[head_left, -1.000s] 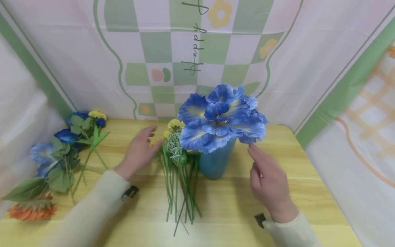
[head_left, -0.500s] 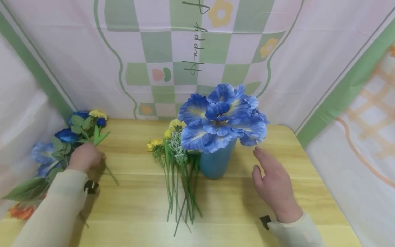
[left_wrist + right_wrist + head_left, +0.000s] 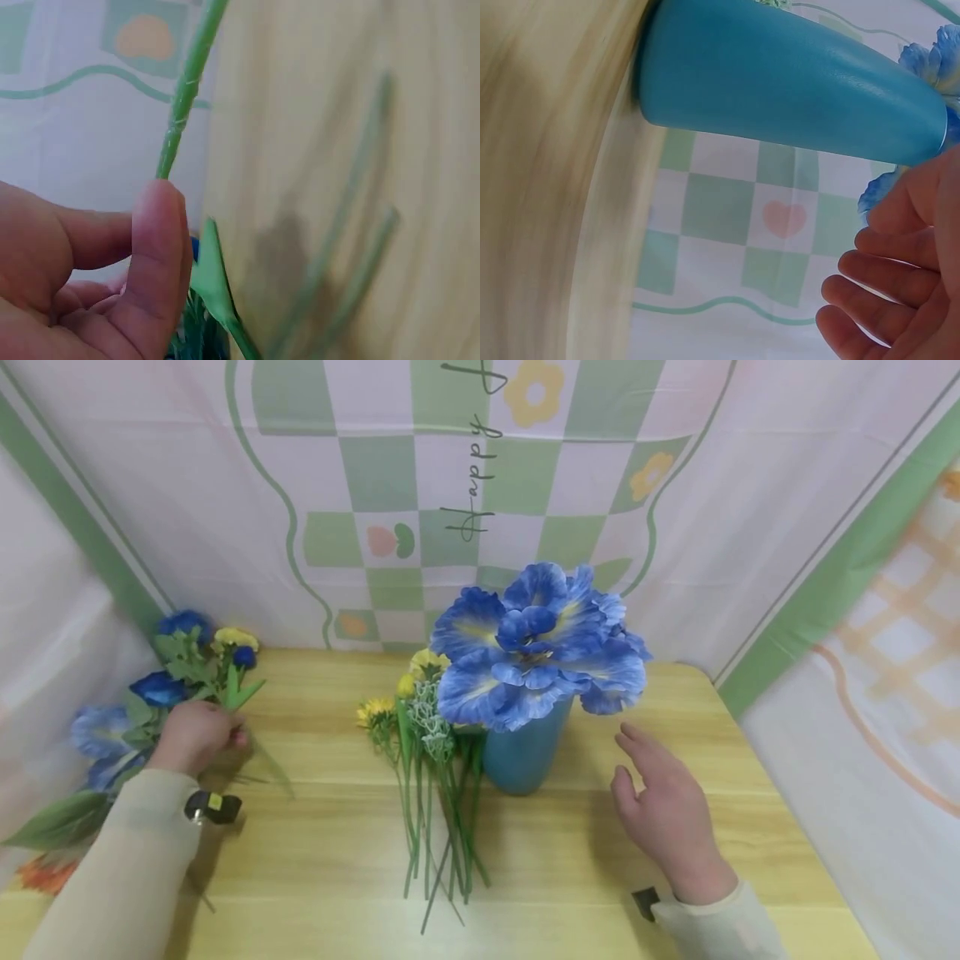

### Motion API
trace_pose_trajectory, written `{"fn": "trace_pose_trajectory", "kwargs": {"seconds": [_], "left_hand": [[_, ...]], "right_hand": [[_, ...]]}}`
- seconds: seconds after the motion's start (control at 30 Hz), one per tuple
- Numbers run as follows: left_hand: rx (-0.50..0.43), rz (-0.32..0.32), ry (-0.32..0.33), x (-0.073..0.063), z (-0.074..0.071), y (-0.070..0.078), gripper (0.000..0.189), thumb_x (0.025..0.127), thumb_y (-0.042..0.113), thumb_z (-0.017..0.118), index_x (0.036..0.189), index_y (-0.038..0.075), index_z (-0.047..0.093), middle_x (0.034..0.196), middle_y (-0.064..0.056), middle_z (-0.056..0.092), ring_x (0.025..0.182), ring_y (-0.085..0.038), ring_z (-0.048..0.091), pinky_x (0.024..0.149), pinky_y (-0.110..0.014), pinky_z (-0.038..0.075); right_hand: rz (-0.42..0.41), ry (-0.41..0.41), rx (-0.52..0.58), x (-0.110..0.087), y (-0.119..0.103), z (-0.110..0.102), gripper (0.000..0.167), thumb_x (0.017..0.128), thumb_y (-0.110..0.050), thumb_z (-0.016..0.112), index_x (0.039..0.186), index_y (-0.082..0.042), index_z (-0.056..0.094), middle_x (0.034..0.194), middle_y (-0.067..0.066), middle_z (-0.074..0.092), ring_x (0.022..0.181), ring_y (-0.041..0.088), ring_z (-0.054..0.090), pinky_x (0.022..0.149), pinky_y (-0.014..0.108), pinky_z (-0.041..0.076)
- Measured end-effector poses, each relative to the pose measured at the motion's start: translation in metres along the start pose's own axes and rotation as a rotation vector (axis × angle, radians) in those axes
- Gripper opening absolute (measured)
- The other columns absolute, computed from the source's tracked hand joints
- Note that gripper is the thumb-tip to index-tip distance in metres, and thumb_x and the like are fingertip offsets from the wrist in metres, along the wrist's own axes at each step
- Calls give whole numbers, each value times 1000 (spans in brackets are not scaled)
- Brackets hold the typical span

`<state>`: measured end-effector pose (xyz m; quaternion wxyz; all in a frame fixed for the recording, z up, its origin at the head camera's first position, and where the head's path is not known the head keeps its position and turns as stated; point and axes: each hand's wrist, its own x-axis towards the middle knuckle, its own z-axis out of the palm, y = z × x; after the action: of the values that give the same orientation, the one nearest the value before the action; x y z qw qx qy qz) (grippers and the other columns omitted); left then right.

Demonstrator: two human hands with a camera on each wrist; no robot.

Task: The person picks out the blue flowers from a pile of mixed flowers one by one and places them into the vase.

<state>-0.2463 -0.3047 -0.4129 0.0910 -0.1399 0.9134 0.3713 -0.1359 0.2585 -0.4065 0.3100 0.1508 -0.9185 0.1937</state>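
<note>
My left hand (image 3: pixel 193 737) is at the pile of artificial flowers on the left. In the left wrist view its thumb and fingers pinch a green flower stem (image 3: pixel 184 109); I cannot tell for certain which bloom it carries. Around that hand lie blue roses (image 3: pixel 159 689), a yellow bloom (image 3: pixel 236 638) and a pale blue flower (image 3: pixel 101 732). My right hand (image 3: pixel 671 818) holds nothing, its fingers loosely extended, to the right of the blue vase (image 3: pixel 525 756). Large blue flowers (image 3: pixel 536 647) stand in the vase and hide its mouth in the head view.
A bundle of stems (image 3: pixel 442 827) with yellow flowers (image 3: pixel 377 712) and a whitish-green sprig (image 3: pixel 430 722) lies left of the vase on the wooden table (image 3: pixel 600 893). An orange flower (image 3: pixel 47 875) is at the far left. A patterned cloth (image 3: pixel 450 477) hangs behind.
My left hand has gone left from beside the bundle to the left pile and taken a stem. A blue rose there has shifted slightly. The right hand has drawn slightly away from the blue flowers.
</note>
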Motion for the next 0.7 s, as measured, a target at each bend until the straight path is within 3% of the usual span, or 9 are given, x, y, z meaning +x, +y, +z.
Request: {"fn": "trace_pose_trajectory", "kwargs": {"seconds": [0.17, 0.3, 0.4, 0.5, 0.57, 0.7], "left_hand": [[-212, -24, 18, 1, 0, 10, 46, 105, 31, 48, 134, -5, 56, 97, -6, 71, 88, -16, 64, 96, -48, 46], [-426, 19, 31, -4, 1, 22, 53, 105, 31, 52, 145, -2, 46, 116, -11, 62, 88, -10, 66, 90, -37, 54], [-648, 108, 19, -14, 3, 35, 53, 102, 25, 59, 146, -2, 46, 112, -9, 61, 87, -11, 65, 82, -29, 57], [-772, 240, -5, -31, 8, 52, 50, 99, 21, 64, 141, -2, 51, 103, -7, 65, 85, -14, 65, 77, -26, 58], [-759, 342, -6, -45, 12, 65, 46, 98, 21, 65, 136, -3, 56, 100, -8, 67, 85, -16, 66, 76, -26, 58], [-604, 504, 40, -79, 17, 93, 37, 98, 24, 65, 125, -2, 66, 106, -9, 70, 86, -19, 68, 76, -28, 58]], "right_hand": [[1, -1, 0, -1, 1, 1, 37, 86, -8, 59, 117, 10, 65, 129, 22, 61, 114, 45, 58, 87, 60, 50], [4, -5, 2, -1, 0, 1, 36, 85, -8, 60, 117, 9, 65, 129, 21, 62, 114, 44, 59, 88, 60, 50], [-17, -8, 8, 0, -1, 1, 35, 85, -8, 60, 116, 8, 66, 125, 21, 64, 110, 44, 60, 87, 59, 50], [-55, -24, 18, 1, -5, 0, 32, 86, -9, 60, 114, 5, 68, 118, 20, 67, 103, 43, 64, 86, 58, 51], [-82, -38, 26, 2, -9, 0, 30, 85, -9, 61, 111, 4, 69, 113, 19, 69, 98, 42, 66, 83, 57, 52], [-123, -69, 61, 2, -19, -3, 25, 84, -8, 63, 106, 0, 72, 106, 14, 72, 92, 36, 69, 79, 53, 55]]}}
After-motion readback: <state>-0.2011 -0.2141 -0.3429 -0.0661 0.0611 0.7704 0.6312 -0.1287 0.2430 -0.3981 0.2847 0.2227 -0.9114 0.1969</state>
